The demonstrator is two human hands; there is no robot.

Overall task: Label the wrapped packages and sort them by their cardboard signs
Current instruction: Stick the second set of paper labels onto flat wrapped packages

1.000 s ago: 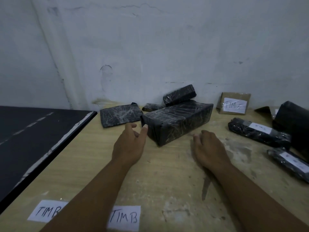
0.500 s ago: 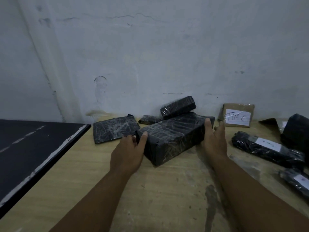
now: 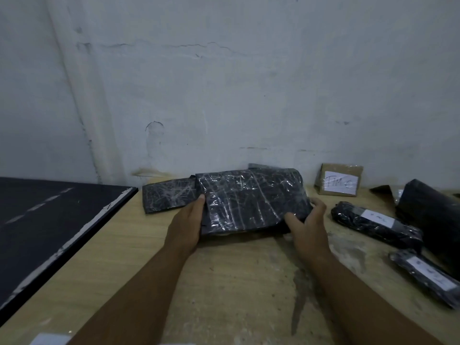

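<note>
A large black box wrapped in clear film is tilted up off the wooden table, its broad face toward me. My left hand grips its left end with the thumb on top. My right hand grips its lower right corner. A flat black wrapped package lies just left of it by the wall. A cardboard sign with a white label reading "TIM" leans on the wall at the right. Two long black packages with white labels, one and another, lie below that sign.
A black board with a white edge covers the table's left side. A big black bag sits at the far right. A white paper label peeks in at the bottom edge. The white wall stands close behind.
Both hands closed on the large box and lifted it, tipping its top face toward me. It now hides the smaller packages behind it. The view tilted up.
</note>
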